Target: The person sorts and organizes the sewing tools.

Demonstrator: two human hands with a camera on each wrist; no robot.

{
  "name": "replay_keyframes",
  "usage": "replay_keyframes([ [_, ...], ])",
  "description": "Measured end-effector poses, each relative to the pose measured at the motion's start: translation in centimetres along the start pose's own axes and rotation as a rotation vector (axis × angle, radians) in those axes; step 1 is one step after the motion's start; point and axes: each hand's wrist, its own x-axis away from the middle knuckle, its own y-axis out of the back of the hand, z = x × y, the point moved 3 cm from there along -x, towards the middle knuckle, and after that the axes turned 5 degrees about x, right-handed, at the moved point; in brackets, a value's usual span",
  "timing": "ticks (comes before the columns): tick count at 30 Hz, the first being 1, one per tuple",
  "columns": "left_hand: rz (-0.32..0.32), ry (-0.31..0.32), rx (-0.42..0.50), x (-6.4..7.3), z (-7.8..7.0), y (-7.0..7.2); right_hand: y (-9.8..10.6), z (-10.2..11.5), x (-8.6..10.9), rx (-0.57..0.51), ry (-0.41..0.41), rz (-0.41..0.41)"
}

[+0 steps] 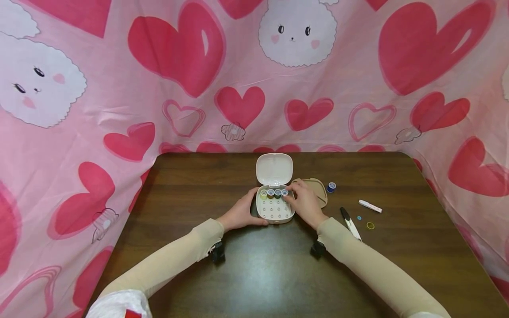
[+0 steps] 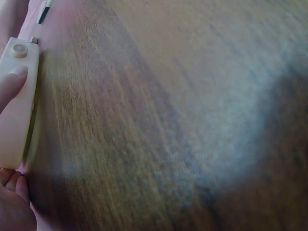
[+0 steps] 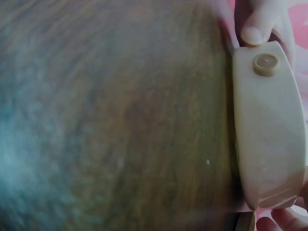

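A cream sewing box (image 1: 274, 216) lies open on the table, its hinged lid (image 1: 274, 168) tipped back. Rows of small pegs line its inside, and several thread spools (image 1: 271, 193) stand in the back row. My left hand (image 1: 240, 212) holds the box by its left side, thumb along the front edge. With thumb and fingertips, my right hand (image 1: 304, 201) pinches the rightmost thread spool (image 1: 284, 192) in that row. The box front with its round button (image 3: 265, 64) shows in the right wrist view. In the left wrist view, the left thumb (image 2: 13, 84) presses that front face.
A beige tray (image 1: 320, 191) lies partly behind the right hand. Right of it are a blue thread spool (image 1: 331, 187), a white stick with pink marks (image 1: 370, 206), a black-and-white tool (image 1: 351, 224), a yellow ring (image 1: 370, 225) and a small blue piece (image 1: 359, 217).
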Motion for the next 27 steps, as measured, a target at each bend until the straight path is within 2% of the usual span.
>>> replay_keyframes([
  [15, -0.008, -0.015, 0.012, 0.07, 0.01, -0.07, 0.10, 0.39, 0.19, 0.035, 0.023, 0.065],
  [27, -0.009, -0.016, 0.015, 0.05, 0.03, -0.04, 0.30, 0.31, 0.08, 0.030, 0.082, 0.060],
])
